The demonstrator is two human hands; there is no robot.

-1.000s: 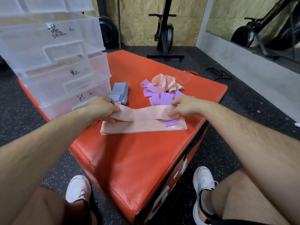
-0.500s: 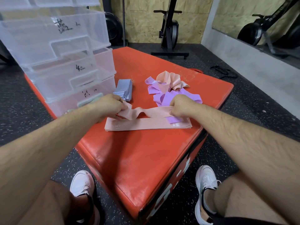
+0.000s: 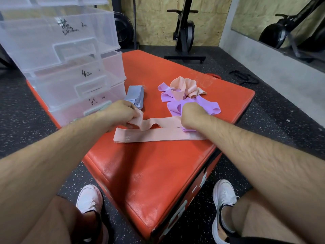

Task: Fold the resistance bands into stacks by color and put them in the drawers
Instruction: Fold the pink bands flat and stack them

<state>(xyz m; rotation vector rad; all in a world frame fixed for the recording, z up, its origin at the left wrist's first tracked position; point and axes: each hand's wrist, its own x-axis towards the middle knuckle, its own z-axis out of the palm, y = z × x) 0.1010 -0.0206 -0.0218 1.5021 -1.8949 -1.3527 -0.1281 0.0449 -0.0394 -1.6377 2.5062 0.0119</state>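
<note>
Hands (image 3: 121, 112) gripping peach band (image 3: 158, 123) ends

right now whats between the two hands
In the head view, a slack peach band spans from left hand to right hand, sagging over the flat peach stack.

The orange padded worktop (image 3: 158, 173) is carrying clear plastic drawers (image 3: 70, 71) beyond the left fingers (image 3: 131, 110), a folded grey-blue stack (image 3: 134, 95) just past them, flat peach bands (image 3: 158, 135) beneath, and a purple-and-peach heap (image 3: 184, 95) beyond the right fingers (image 3: 183, 118).
</note>
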